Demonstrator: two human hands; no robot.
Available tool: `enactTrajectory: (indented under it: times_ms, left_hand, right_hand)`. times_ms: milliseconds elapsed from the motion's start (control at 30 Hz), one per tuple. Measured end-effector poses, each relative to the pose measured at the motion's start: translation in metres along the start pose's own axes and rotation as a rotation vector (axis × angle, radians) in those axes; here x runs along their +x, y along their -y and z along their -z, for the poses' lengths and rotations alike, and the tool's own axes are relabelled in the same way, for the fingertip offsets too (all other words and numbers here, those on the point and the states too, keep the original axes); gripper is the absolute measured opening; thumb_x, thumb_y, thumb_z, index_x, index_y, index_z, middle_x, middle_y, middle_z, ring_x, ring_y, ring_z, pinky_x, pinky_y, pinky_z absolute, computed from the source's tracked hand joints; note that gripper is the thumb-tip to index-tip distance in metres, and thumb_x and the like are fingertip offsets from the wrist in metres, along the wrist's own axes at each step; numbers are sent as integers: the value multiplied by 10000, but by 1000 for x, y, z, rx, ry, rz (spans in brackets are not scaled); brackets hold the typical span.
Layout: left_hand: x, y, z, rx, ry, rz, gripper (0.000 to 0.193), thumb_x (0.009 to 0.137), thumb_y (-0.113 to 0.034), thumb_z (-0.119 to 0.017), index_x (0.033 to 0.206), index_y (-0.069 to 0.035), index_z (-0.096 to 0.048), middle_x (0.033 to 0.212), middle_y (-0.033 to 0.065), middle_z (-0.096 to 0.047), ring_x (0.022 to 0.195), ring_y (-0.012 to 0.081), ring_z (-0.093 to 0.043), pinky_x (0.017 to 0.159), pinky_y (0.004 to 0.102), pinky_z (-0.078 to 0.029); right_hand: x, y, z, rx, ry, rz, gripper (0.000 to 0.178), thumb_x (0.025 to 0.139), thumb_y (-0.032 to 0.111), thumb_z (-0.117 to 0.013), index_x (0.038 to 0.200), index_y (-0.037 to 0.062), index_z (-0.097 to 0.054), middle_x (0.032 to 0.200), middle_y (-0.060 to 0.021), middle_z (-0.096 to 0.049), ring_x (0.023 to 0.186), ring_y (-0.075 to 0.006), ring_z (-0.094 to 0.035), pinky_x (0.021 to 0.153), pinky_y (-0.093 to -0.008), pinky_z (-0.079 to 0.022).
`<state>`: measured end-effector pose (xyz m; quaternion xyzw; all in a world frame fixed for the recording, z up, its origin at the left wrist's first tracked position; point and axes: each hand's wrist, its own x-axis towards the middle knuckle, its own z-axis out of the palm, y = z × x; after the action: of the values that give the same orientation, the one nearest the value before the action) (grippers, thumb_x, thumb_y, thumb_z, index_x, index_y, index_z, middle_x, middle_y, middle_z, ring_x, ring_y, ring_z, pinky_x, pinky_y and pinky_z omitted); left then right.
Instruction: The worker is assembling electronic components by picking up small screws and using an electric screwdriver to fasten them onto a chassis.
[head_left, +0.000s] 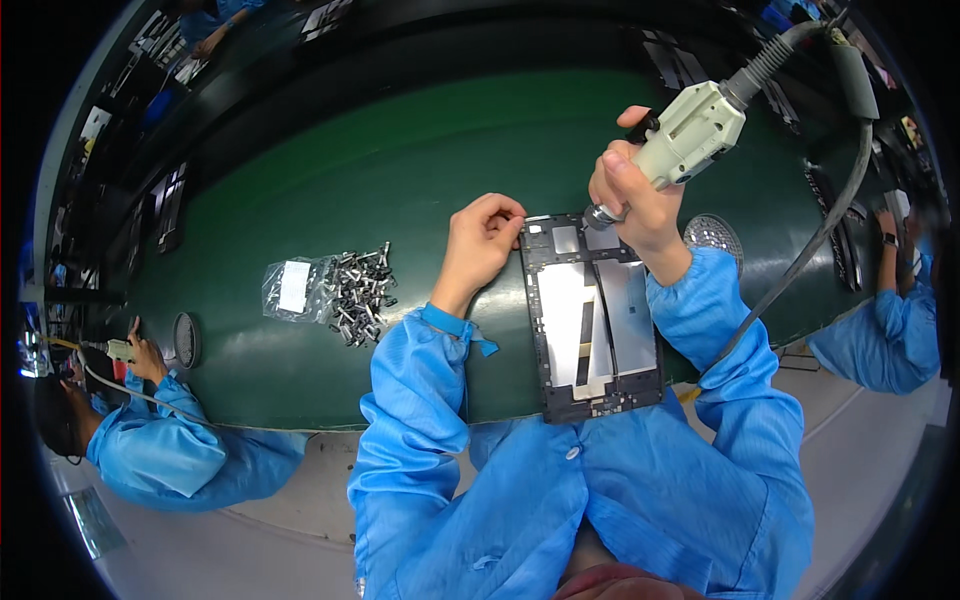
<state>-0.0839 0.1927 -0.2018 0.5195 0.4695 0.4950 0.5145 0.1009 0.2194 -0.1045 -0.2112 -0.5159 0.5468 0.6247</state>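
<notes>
An opened tablet (pixel 593 320), dark-framed with silvery panels inside, lies at the table's near edge in front of me. My right hand (pixel 640 195) is wrapped round a pale electric screwdriver (pixel 690 135), its metal nose tilted down at the tablet's far end. Whether the bit touches a screw is too small to tell. My left hand (pixel 483 245) is closed at the tablet's far left corner, thumb and fingertips pinched on its edge. A blue band circles that wrist.
Left of me, a pile of small dark and silver parts (pixel 362 292) spills by a clear plastic bag (pixel 297 288). A round dish (pixel 713 235) stands behind my right forearm. The screwdriver's cable (pixel 815 240) loops down at the right. People in blue work on both sides.
</notes>
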Motion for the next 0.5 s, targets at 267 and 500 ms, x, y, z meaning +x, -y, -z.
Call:
enactTrajectory:
  times_ms: [267,500]
  left_hand:
    - [3,-1,3,70,58,-34,51,889,40,-581,938,33,-597,793,20,-595,643,54,-568,570,191,-477]
    - [3,1,2,18,16,-12,73,871,19,-603,942,16,-615,834,34,-587,630,50,-542,556,189,-455]
  right_hand:
    - [10,-18,-19,59,45,-39,362,856,4,-580,1167,-4,-394,576,7,-456,432,-66,-420,437,-240,-374]
    - [11,-17,-21,85,40,-41,379,848,24,-585,1168,-9,-385,569,5,-450,429,-70,-419,444,-245,-380]
